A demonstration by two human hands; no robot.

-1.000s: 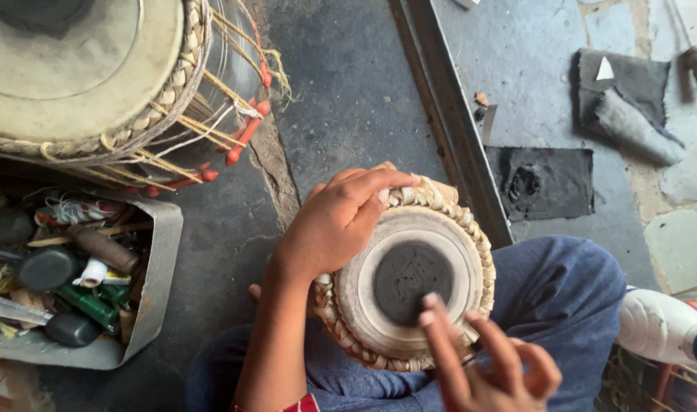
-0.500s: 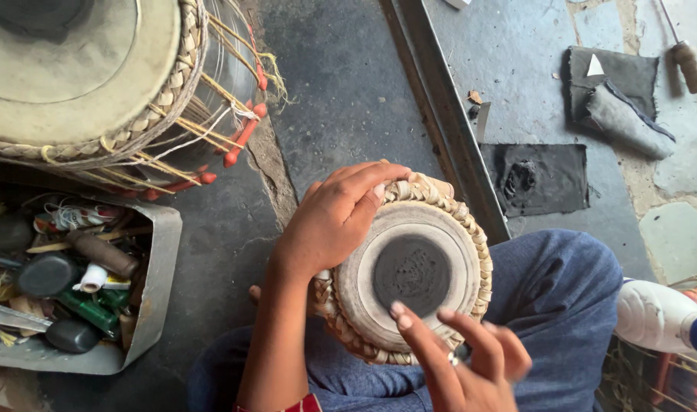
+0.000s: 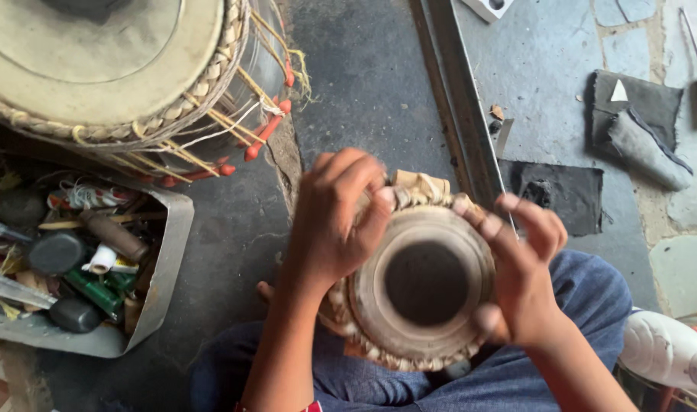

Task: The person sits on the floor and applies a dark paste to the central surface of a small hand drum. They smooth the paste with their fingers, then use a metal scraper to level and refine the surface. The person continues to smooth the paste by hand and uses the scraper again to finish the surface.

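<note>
Both hands grip the small round drum with a tan skin and black centre spot [image 3: 424, 286], resting on a blue-trousered lap. The left hand [image 3: 337, 217] curls its fingers over the far-left braided rim. The right hand [image 3: 520, 271] clasps the right rim.

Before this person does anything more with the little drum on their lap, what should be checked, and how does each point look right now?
1. Left hand on the small drum: ok, fingers curl over its braided rim.
2. Right hand on the drum: ok, it cups the right edge.
3. Drum steady on the lap: ok, it rests on the blue trousers, skin facing up.
4. Black centre patch uncovered: ok, fully in view.
5. Tool tray within reach: ok, just to the left.
6. Firmness of either grip: cannot tell.
</note>
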